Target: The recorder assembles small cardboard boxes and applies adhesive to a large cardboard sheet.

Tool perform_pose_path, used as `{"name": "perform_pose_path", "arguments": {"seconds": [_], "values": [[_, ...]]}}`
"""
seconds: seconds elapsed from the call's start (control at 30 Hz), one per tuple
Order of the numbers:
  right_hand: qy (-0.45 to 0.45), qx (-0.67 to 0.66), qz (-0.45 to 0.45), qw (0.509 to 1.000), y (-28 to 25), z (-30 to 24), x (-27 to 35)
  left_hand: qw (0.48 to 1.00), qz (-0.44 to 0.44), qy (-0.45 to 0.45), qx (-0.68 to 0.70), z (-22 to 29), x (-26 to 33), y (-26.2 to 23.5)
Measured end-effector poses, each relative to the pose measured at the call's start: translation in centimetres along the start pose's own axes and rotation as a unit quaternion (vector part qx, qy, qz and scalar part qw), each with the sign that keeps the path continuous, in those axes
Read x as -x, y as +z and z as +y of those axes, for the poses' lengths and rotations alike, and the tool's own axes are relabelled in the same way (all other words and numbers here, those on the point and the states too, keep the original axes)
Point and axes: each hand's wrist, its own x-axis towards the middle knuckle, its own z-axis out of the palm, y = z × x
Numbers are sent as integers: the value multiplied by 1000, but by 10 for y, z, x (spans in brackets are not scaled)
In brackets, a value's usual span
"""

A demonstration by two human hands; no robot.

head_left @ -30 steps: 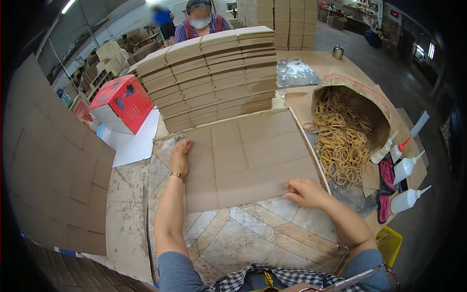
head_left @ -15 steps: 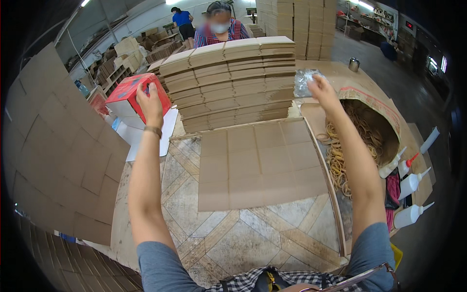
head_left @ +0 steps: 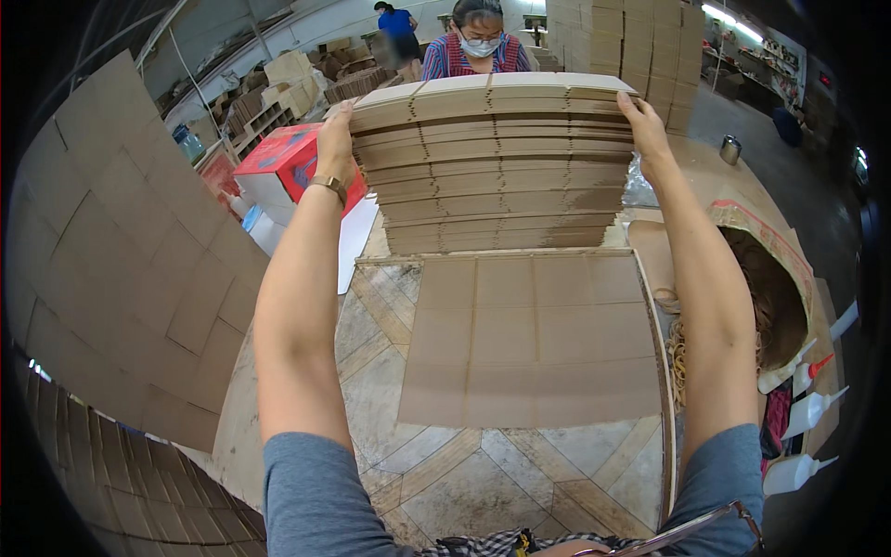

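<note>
A tall stack of brown cardboard sheets (head_left: 501, 176) with slotted edges stands across the far side of the worktable. My left hand (head_left: 336, 147) holds the stack's upper left end, and my right hand (head_left: 646, 132) grips its upper right end. The fingertips of both hands are partly hidden at the stack's sides. On the patterned board (head_left: 483, 483) in front of me lies one flat, creased cardboard sheet (head_left: 534, 339), touched by neither hand.
A red and white box (head_left: 278, 153) stands behind my left wrist. To the right are a sack (head_left: 775, 269), rubber bands (head_left: 678, 357), white squeeze bottles (head_left: 789, 473) and a metal can (head_left: 730, 148). Large cardboard (head_left: 139, 269) rises at left. A masked person (head_left: 475, 56) is beyond the stack.
Both hands have moved in from either side onto the upper ends of the cardboard stack. The view has shifted slightly left; the sheet on the board stays put.
</note>
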Motion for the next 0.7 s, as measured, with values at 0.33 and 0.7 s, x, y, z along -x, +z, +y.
{"name": "perform_pose_path", "arguments": {"seconds": [0.33, 0.7], "values": [[21, -82, -37, 996, -15, 5, -15, 996, 47, -65, -25, 6, 5, 1], [37, -108, -16, 993, 2, -54, 40, 996, 17, -78, -33, 35, 28, 13]]}}
